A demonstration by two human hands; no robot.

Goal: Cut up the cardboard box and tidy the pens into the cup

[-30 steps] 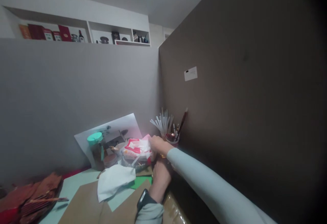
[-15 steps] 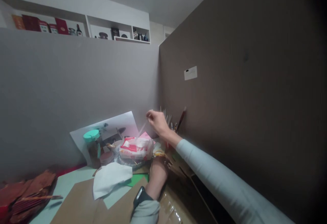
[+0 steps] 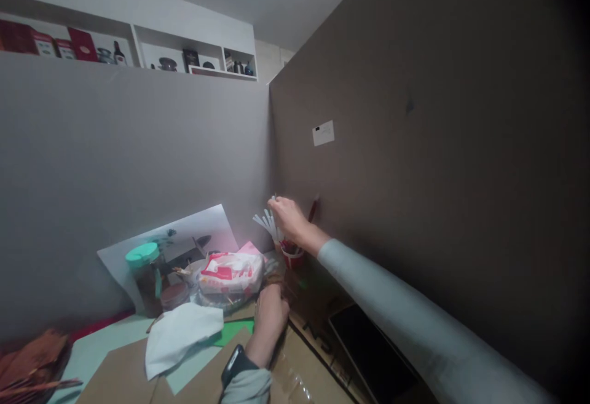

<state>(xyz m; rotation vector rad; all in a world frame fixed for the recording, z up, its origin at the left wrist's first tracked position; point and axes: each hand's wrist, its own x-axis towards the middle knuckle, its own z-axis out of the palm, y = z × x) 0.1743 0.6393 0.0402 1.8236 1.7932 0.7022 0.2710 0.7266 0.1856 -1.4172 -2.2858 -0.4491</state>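
Note:
My right hand (image 3: 287, 216) is raised at the corner of the partitions, fingers pinched round what looks like a thin white stick whose tip (image 3: 275, 197) pokes out above them. Just left of it a bunch of white sticks (image 3: 266, 224) fans out. Below its wrist stands a red and white cup (image 3: 292, 257) with pens or brushes in it. My left hand (image 3: 271, 310), a dark watch on its wrist, is closed low by the cardboard box. What its fingers hold is blurred and hidden.
A tissue pack (image 3: 233, 273) lies left of my hands. Beyond it stands a jar with a turquoise lid (image 3: 142, 255). White tissue (image 3: 182, 333) and a cardboard box (image 3: 295, 370) are in front. A dark flat panel (image 3: 373, 355) lies at lower right. Grey partitions rise behind.
The view has swung right. My right hand, earlier holding a thin white stick over the tissue pack, is now at the bunch of white sticks. My left hand stays low near the box.

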